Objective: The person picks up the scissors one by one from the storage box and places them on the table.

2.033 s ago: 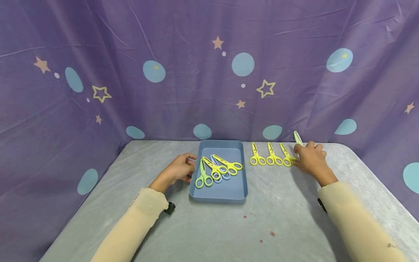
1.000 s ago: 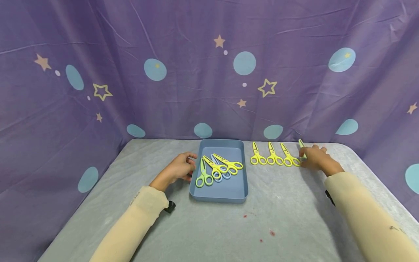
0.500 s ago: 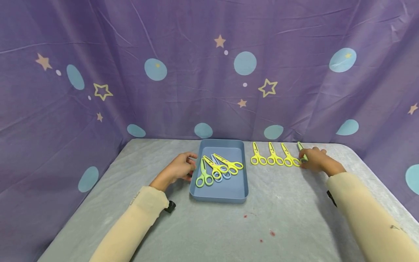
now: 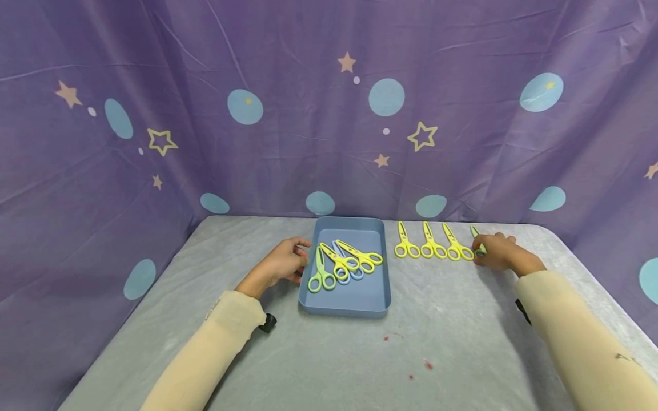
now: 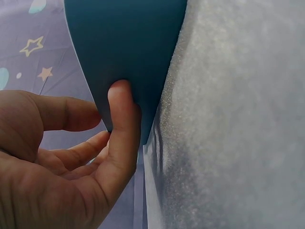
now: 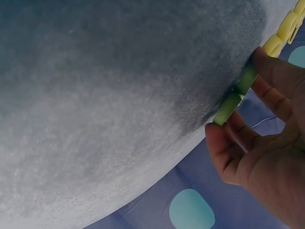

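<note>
At the right end of a row of yellow scissors, my right hand [image 4: 497, 251] pinches the handles of green scissors [image 4: 474, 231]. In the right wrist view, thumb and fingers sit at the two sides of the green handles [image 6: 228, 108], low over the table. My left hand [image 4: 281, 261] rests against the left side of a blue tray [image 4: 354, 312]; in the left wrist view one finger [image 5: 122, 107] lies on its outer wall. Inside the tray, green scissors [image 4: 321, 278], yellow scissors [image 4: 340, 264] and partly covered light-blue scissors [image 4: 356, 273] overlap.
Three yellow scissors stand in line right of the tray: the nearest pair [image 4: 406, 249], a middle pair [image 4: 433, 249] and a far pair [image 4: 458, 251], blades toward the back. A purple curtain [image 4: 277, 165] hangs behind the grey table [image 4: 360, 365], which bears small red marks.
My right hand has moved slightly right and nearer with the green scissors, whose tip has come down beside the yellow row. My left hand has stayed at the tray.
</note>
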`<state>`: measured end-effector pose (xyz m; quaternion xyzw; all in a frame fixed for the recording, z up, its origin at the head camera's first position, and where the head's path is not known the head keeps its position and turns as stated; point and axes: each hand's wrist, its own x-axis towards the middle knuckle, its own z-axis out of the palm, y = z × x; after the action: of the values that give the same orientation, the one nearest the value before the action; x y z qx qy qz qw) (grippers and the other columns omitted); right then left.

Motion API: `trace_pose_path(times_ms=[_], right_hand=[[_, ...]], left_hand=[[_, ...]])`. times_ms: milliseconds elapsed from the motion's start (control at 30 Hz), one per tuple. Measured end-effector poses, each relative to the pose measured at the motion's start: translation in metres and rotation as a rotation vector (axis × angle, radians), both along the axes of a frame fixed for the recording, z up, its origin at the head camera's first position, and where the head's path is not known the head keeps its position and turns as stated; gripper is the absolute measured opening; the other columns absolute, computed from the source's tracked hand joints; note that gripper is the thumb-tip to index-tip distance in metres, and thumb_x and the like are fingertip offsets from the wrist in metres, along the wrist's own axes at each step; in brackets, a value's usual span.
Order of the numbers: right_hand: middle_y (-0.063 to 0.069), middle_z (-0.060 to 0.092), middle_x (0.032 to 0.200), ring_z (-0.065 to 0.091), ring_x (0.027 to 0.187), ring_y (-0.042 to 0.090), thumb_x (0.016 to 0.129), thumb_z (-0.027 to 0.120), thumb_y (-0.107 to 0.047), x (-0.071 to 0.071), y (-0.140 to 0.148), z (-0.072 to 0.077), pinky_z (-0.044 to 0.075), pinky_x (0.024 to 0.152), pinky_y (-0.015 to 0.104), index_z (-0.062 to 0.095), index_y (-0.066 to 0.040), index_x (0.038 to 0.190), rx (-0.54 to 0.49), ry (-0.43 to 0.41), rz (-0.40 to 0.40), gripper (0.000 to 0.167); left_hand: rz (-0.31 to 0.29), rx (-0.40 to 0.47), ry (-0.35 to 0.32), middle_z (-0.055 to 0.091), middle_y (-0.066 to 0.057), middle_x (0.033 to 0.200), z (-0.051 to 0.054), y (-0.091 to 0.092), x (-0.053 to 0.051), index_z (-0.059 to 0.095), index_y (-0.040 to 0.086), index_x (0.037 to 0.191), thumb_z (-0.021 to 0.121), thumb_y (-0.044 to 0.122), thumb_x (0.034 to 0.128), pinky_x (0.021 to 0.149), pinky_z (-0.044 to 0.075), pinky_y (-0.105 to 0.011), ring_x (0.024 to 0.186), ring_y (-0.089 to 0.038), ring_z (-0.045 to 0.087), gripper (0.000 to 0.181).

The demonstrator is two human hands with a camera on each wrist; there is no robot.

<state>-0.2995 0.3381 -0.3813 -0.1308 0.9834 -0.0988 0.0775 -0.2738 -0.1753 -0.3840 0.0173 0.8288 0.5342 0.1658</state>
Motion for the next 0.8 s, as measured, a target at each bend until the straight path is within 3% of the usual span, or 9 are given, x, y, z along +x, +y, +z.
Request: trace_pose_path(times_ms=[200, 467, 800], right_hand=[[0.028, 0.066, 0.107, 0.055, 0.100, 0.048, 0.089, 0.074, -0.018, 0.0021, 0.0010, 0.0009, 0.040, 0.078, 0.058, 0.063, 0.003, 0.111, -0.002, -0.006, 0.020, 0.033], [0.030, 0.063, 0.111, 0.054, 0.098, 0.048, 0.090, 0.073, -0.020, 0.0035, 0.0001, 0.0007, 0.041, 0.079, 0.059, 0.062, 0.003, 0.120, 0.001, -0.039, -0.018, 0.039], [0.035, 0.058, 0.114, 0.050, 0.098, 0.053, 0.092, 0.070, -0.025, 0.0092, -0.0070, -0.0006, 0.040, 0.080, 0.062, 0.058, 0.005, 0.130, -0.043, 0.018, -0.031, 0.050]], left_hand=[[0.002, -0.003, 0.000, 0.050, -0.018, 0.119, 0.0012, 0.0002, 0.0012, 0.045, 0.006, 0.150, 0.053, 0.002, 0.1032, 0.063, 0.059, -0.040, 0.087, -0.029, 0.062, 0.047], [0.003, -0.004, 0.001, 0.051, -0.018, 0.119, 0.0021, 0.0008, 0.0011, 0.045, 0.005, 0.149, 0.053, 0.001, 0.1028, 0.063, 0.059, -0.041, 0.087, -0.029, 0.062, 0.047], [-0.005, 0.001, -0.002, 0.051, -0.017, 0.117, 0.0016, 0.0002, 0.0014, 0.045, 0.005, 0.150, 0.053, 0.002, 0.1033, 0.063, 0.059, -0.041, 0.085, -0.029, 0.062, 0.047]])
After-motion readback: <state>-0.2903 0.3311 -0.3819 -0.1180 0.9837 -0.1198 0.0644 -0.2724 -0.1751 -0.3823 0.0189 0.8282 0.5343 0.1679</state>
